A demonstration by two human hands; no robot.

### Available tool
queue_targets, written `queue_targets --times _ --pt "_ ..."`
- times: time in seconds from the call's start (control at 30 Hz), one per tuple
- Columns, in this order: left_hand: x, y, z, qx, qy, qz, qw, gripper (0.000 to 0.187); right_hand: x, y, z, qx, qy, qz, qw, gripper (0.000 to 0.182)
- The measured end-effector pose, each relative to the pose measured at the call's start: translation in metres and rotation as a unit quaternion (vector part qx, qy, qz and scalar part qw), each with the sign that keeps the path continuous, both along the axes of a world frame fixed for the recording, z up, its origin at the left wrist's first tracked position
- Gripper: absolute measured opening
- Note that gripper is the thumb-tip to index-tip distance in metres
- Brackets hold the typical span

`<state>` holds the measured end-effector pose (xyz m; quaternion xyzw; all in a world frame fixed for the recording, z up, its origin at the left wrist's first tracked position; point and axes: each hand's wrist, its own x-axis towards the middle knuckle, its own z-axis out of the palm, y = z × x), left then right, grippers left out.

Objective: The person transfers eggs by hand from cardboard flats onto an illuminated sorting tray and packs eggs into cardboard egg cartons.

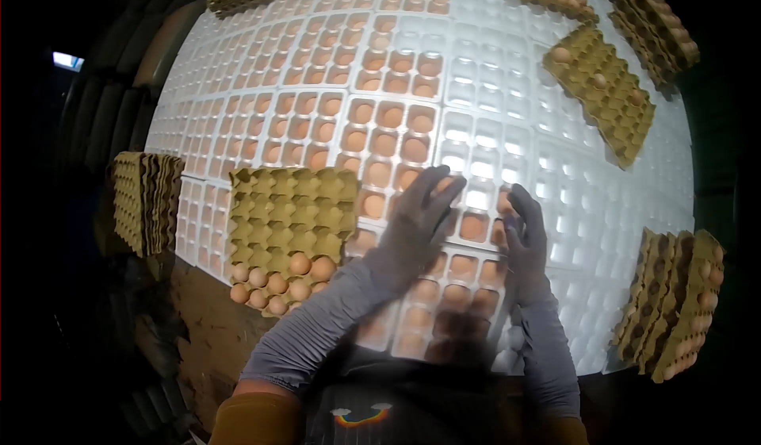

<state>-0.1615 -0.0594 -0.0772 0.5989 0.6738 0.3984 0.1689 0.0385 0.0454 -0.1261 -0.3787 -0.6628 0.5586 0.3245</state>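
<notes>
My left hand (418, 221), in a grey glove, reaches over a white plastic egg tray (438, 147) with its fingers around a brown egg (449, 185) at a cell. Across from it, my right hand (528, 237), also gloved, curls its fingers and thumb on another brown egg (505, 201). Between the hands, one egg (473, 228) sits in a cell of the same tray. Below them lies a tray filled with eggs (456, 296), partly in shadow. To the left, a yellowish pulp carton (293, 215) holds several eggs in its near rows.
White trays with eggs cover the left side; bare white trays (579, 223) spread on the right. A pulp carton with a few eggs (606, 88) lies at the upper right. Carton stacks stand at the left edge (147, 203), right edge (670, 302) and far right corner (656, 32).
</notes>
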Motion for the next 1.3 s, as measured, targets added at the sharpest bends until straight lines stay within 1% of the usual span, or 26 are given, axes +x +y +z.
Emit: queue_targets --times 0.13,0.23,0.27,0.33,0.4,0.47,0.5,0.53,0.6,0.63,0.7,0.73,0.77,0.8,0.87,0.9,0.93,0.97,1.0,1.03,1.07,1.1,1.17,1.2,1.27,1.3 --pt "-0.008 -0.108 0.006 -0.019 -0.012 -0.006 1.0 0.043 -0.03 -0.069 0.056 0.036 -0.071 0.097 0.992 0.042" --pt "-0.058 -0.176 0.044 -0.009 0.158 0.041 0.987 0.035 -0.087 -0.123 0.052 0.275 -0.076 0.272 0.919 0.036" --pt "-0.076 -0.194 0.05 -0.031 0.114 0.11 0.987 0.03 -0.107 -0.137 0.043 0.336 -0.058 0.322 0.883 0.036" --pt "-0.121 -0.231 0.037 -0.093 0.106 0.123 0.982 0.028 -0.148 -0.159 0.052 0.279 -0.116 0.352 0.886 0.036" --pt "-0.148 -0.243 0.027 -0.164 0.129 0.062 0.976 0.034 -0.164 -0.175 0.039 0.339 -0.166 0.322 0.868 0.04" --pt "-0.154 -0.23 0.022 -0.131 0.188 -0.019 0.973 0.04 -0.171 -0.182 0.038 0.365 -0.181 0.285 0.868 0.042" --pt "-0.157 -0.224 0.02 -0.114 0.218 -0.056 0.968 0.043 -0.168 -0.18 0.041 0.32 -0.18 0.287 0.885 0.043" --pt "-0.161 -0.223 0.013 -0.113 0.22 -0.086 0.965 0.045 -0.162 -0.183 0.052 0.107 -0.124 0.249 0.955 0.042" --pt "-0.169 -0.217 0.001 -0.105 0.232 -0.136 0.957 0.049 -0.154 -0.181 0.084 -0.311 0.016 0.129 0.941 0.04" --pt "-0.175 -0.217 0.001 -0.093 0.204 -0.138 0.965 0.045 -0.149 -0.179 0.094 -0.386 0.036 0.109 0.916 0.037" --pt "-0.189 -0.23 0.019 -0.174 -0.215 -0.047 0.96 0.043 -0.15 -0.189 0.095 -0.116 -0.149 0.247 0.95 0.037" --pt "-0.2 -0.238 0.035 -0.205 -0.411 0.006 0.888 0.041 -0.155 -0.195 0.094 0.026 -0.232 0.309 0.922 0.037" --pt "-0.212 -0.249 0.053 -0.185 -0.594 0.067 0.78 0.033 -0.165 -0.209 0.1 0.157 -0.386 0.353 0.838 0.043" --pt "-0.239 -0.263 0.048 -0.172 -0.653 0.056 0.736 0.032 -0.163 -0.217 0.09 0.216 -0.398 0.36 0.816 0.045" --pt "-0.255 -0.298 0.037 -0.037 -0.653 0.122 0.747 0.037 -0.158 -0.225 0.062 0.334 -0.416 0.368 0.762 0.05" --pt "-0.271 -0.312 0.035 -0.14 -0.583 0.123 0.791 0.036 -0.168 -0.22 0.084 0.268 -0.461 0.395 0.748 0.05" --pt "-0.281 -0.321 0.037 -0.243 -0.504 0.121 0.82 0.036 -0.165 -0.215 0.08 0.156 -0.386 0.379 0.827 0.048" --pt "-0.271 -0.325 0.035 -0.23 -0.215 0.072 0.946 0.038 -0.154 -0.204 0.073 0.042 -0.303 0.352 0.885 0.048" --pt "-0.256 -0.33 0.038 -0.239 -0.098 0.063 0.964 0.042 -0.148 -0.197 0.069 -0.073 -0.213 0.318 0.921 0.048" --pt "-0.25 -0.337 0.029 -0.257 0.033 0.038 0.965 0.043 -0.152 -0.196 0.085 -0.307 -0.116 0.25 0.911 0.052" --pt "-0.247 -0.342 0.018 -0.271 0.163 0.011 0.949 0.044 -0.157 -0.201 0.103 -0.406 0.004 0.231 0.884 0.05" --pt "-0.248 -0.343 0.014 -0.255 0.195 0.01 0.947 0.045 -0.163 -0.204 0.102 -0.332 -0.035 0.269 0.903 0.05" --pt "-0.249 -0.34 0.008 -0.217 0.26 0.002 0.941 0.047 -0.174 -0.212 0.078 0.015 -0.129 0.371 0.92 0.043" --pt "-0.251 -0.338 0.008 -0.216 0.235 -0.007 0.948 0.046 -0.198 -0.226 0.113 -0.05 -0.316 0.357 0.878 0.04" --pt "-0.258 -0.336 0.011 -0.215 0.188 -0.022 0.958 0.045 -0.204 -0.244 0.081 0.32 -0.406 0.368 0.773 0.038" --pt "-0.261 -0.337 0.016 -0.212 0.094 -0.004 0.973 0.045 -0.206 -0.246 0.076 0.344 -0.423 0.373 0.751 0.038"
